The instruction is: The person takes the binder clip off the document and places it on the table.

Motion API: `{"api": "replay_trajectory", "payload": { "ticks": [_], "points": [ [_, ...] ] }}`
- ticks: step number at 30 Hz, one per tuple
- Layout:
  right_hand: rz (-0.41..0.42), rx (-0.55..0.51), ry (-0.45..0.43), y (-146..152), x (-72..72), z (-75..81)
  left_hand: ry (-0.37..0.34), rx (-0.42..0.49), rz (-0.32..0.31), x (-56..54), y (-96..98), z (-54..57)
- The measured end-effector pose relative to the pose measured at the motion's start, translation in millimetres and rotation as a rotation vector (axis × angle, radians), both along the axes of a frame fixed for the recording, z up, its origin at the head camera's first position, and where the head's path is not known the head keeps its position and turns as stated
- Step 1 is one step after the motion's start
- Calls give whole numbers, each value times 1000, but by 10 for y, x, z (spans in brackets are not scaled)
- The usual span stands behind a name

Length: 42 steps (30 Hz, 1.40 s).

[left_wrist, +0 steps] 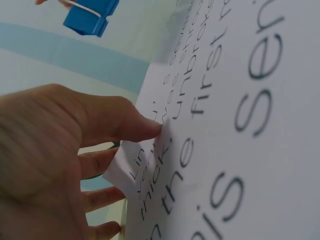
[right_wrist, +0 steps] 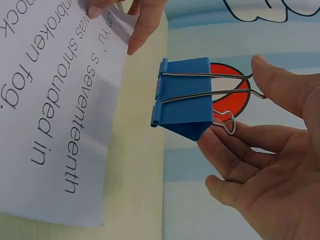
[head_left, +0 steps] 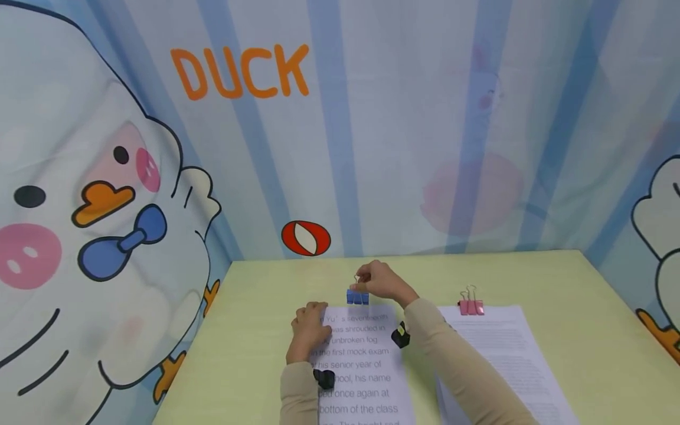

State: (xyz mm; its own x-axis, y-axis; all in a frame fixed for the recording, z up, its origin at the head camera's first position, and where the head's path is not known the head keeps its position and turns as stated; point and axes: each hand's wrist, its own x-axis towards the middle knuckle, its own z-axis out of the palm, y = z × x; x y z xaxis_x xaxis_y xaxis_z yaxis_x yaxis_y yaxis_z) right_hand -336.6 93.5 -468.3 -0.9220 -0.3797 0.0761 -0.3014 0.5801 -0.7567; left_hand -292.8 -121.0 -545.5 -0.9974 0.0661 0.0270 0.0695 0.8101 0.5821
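Note:
My right hand [head_left: 379,280] holds a blue binder clip [right_wrist: 185,97] by its wire handles, the thumb on one handle and the fingers around the other. The clip hangs just beyond the top edge of a stack of printed paper [head_left: 361,372], apart from it, its mouth toward the sheets in the right wrist view. My left hand [left_wrist: 55,150] grips the stack at its top left corner. Its thumb lies on the printed face and its other fingers are at the edge and partly behind the corner. The clip's jaws look closed.
To the right lies a second stack of printed paper [head_left: 502,354] with a pink binder clip [head_left: 471,304] at its top edge. Both stacks are on a pale yellow table [head_left: 255,313]. A duck-print curtain [head_left: 393,130] stands behind the table.

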Motion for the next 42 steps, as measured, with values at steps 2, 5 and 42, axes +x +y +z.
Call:
{"api": "replay_trajectory", "payload": {
  "ticks": [2, 5, 42],
  "points": [
    [8, 10, -17, 31, 22, -3, 3, -7, -4, -4, -7, -6],
    [18, 28, -35, 84, 62, -6, 7, -16, -15, -14, -14, -18],
    [72, 82, -167, 988, 261, -310, 2, -86, -30, -21, 35, -15]
  ]
}}
